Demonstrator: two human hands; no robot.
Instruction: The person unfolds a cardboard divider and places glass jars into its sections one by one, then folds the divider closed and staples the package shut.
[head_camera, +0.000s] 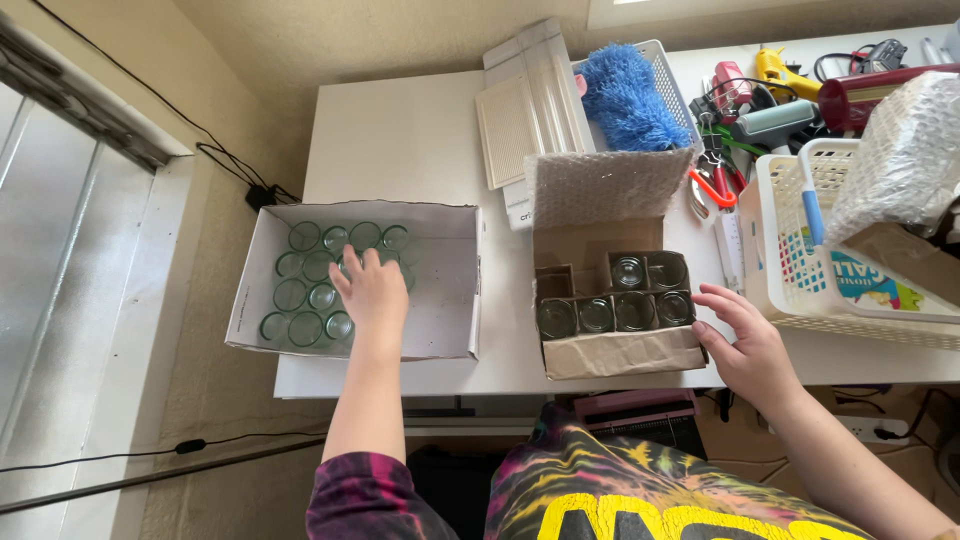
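Head view, looking down on a white table (400, 140). The left hand (373, 292) reaches into a shallow white cardboard box (445, 290) at the table's left front edge, palm down, fingers curled over a glass jar in a cluster of clear, green-tinted glass jars (305, 295) standing upright in rows along the box's left half; whether the fingers actually clasp that jar cannot be told, as the hand hides it. The box's right half is bare. The right hand (748, 345) rests with fingers loosely spread against the right front corner of a brown cardboard carton (620, 352), touching its wall and holding nothing. The carton has divider cells holding six clear jars (634, 310), four in the front row and two behind, with the cells at rear left unfilled. A bubble-wrap sheet (605, 185) lines its raised flap. Behind it lie a blue fluffy duster (630, 95) and white slatted panels (530, 105). A white plastic basket (800, 250) stands just right of the carton, with assorted tools (735, 110) beyond.
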